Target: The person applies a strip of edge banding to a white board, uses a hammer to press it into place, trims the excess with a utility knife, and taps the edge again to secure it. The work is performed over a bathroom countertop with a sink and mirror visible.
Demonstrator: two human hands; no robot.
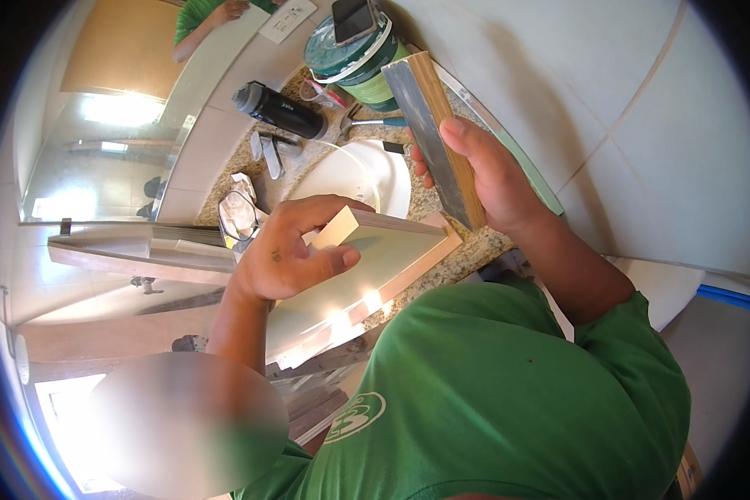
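Observation:
My right hand is wrapped round a long wooden block with a dark grey face, which looks like a sanding block. It is held tilted, above the right end of a pale cream board. My left hand grips that board near its upper left corner, thumb on the face and fingers behind the edge. The board has pinkish, wood-coloured edges and slants over the counter's front. Block and board look close together; whether they touch I cannot tell. The fingers behind the board are hidden.
Beyond my hands, a white basin sits in a speckled granite counter. Around it are a black bottle, a hammer and a green bucket carrying a phone. A mirror stands left, a tiled wall right.

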